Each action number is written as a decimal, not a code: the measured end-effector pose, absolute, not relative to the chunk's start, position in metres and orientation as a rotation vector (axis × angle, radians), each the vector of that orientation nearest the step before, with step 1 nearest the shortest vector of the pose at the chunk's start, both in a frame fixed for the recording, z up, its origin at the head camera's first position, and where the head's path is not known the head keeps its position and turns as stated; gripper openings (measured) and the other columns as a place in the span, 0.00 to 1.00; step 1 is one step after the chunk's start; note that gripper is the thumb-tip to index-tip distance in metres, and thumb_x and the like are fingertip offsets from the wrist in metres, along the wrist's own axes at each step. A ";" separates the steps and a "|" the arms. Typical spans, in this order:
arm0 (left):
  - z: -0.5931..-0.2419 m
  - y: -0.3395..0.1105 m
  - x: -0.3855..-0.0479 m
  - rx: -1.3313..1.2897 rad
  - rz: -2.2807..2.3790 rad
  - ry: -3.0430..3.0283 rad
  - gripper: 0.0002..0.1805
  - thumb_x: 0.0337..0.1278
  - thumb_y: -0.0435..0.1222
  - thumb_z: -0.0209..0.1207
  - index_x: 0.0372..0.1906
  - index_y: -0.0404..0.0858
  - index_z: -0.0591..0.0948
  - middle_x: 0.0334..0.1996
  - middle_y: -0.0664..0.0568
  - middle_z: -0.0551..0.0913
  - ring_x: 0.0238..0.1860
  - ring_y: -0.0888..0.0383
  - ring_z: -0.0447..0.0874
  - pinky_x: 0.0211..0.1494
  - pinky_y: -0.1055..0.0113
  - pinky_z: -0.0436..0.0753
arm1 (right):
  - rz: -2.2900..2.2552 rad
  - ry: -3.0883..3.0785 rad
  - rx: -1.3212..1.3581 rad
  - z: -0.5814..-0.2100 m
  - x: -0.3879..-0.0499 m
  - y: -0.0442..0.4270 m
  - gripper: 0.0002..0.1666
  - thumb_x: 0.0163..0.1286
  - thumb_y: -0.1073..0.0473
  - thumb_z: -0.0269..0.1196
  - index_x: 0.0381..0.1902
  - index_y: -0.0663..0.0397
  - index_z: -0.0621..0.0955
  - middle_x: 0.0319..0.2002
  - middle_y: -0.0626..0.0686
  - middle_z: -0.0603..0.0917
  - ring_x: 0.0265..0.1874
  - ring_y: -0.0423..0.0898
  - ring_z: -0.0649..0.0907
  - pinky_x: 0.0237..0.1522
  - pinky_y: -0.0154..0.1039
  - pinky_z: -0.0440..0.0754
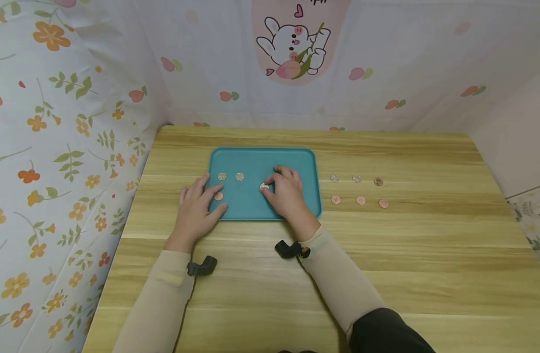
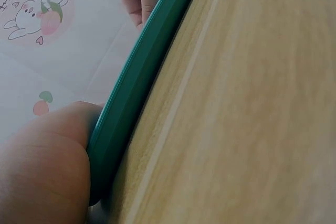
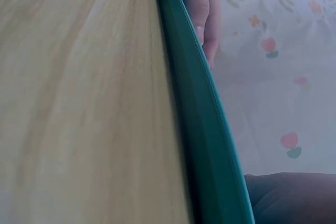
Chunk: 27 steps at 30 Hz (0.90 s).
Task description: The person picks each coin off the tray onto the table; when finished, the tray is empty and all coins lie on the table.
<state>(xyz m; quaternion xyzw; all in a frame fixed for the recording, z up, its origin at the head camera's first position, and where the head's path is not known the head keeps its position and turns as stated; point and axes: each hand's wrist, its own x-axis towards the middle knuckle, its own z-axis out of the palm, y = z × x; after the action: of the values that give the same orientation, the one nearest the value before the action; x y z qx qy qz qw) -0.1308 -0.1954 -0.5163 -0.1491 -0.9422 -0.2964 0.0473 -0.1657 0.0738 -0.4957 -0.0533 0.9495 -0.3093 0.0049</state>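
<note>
At the far left corner of the desk (image 1: 428,245), a floral cloth (image 1: 49,122) hangs alongside the left edge. Moving right, your left hand (image 1: 196,208) lies across the near part of the tray's left rim, its fingers spread apart and holding nothing, with the thumb touching or very near the tray's wall.

The blue tray (image 1: 261,159) lies flat towards the desk's far edge, closer to the far left corner than to the far right one. Inside it, by its left side, you have a copper coin (image 1: 218,196) between your left index finger and thumb. Just beyond that sits a pale coin (image 1: 222,176), and to its right a second pale coin (image 1: 240,176), the two apart in a row.

Over the tray's right half, your right hand (image 1: 288,193) pinches a shiny coin (image 1: 264,186) between thumb and index finger; you cannot tell whether it touches the tray floor.

Right of the tray, directly on the desk, six coins stand apart in two rows: the upper row (image 1: 356,178) has two silvery and one darker, the lower row (image 1: 360,200) three copper.
</note>
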 end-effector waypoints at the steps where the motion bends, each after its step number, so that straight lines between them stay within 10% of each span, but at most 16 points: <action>1: -0.516 -0.195 -0.131 -0.455 -0.904 -2.874 0.31 0.69 0.50 0.64 0.71 0.41 0.81 0.83 0.38 0.60 0.82 0.36 0.54 0.79 0.30 0.43 | -0.953 2.978 -0.174 -0.495 -0.166 0.074 0.13 0.75 0.51 0.72 0.49 0.52 0.90 0.75 0.57 0.73 0.75 0.60 0.65 0.75 0.61 0.61; 15: -0.516 -0.196 -0.130 -0.448 -0.905 -2.880 0.31 0.69 0.49 0.64 0.72 0.41 0.81 0.83 0.38 0.60 0.82 0.35 0.54 0.79 0.30 0.43 | -0.927 2.950 -0.309 -0.494 -0.167 0.078 0.11 0.75 0.50 0.71 0.47 0.50 0.87 0.73 0.55 0.75 0.73 0.62 0.66 0.72 0.62 0.61; 22: -0.516 -0.196 -0.130 -0.447 -0.909 -2.879 0.30 0.70 0.49 0.65 0.72 0.41 0.80 0.83 0.38 0.60 0.82 0.34 0.53 0.79 0.30 0.42 | -1.084 2.985 -0.578 -0.506 -0.168 0.081 0.06 0.74 0.59 0.72 0.43 0.50 0.84 0.47 0.50 0.88 0.56 0.56 0.78 0.65 0.59 0.67; 27: -0.516 -0.195 -0.131 -0.444 -0.904 -2.884 0.31 0.69 0.49 0.64 0.72 0.41 0.80 0.83 0.38 0.59 0.82 0.34 0.53 0.80 0.30 0.42 | -1.126 2.992 -0.742 -0.509 -0.168 0.083 0.07 0.75 0.61 0.71 0.48 0.49 0.90 0.47 0.49 0.91 0.53 0.53 0.81 0.61 0.57 0.70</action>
<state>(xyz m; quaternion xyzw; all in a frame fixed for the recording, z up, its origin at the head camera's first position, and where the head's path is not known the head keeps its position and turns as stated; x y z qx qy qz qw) -0.1305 -0.1951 -0.5164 -0.1453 -0.9432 -0.2957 0.0434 -0.1676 0.0834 -0.5088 -0.2254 0.9095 -0.3422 -0.0701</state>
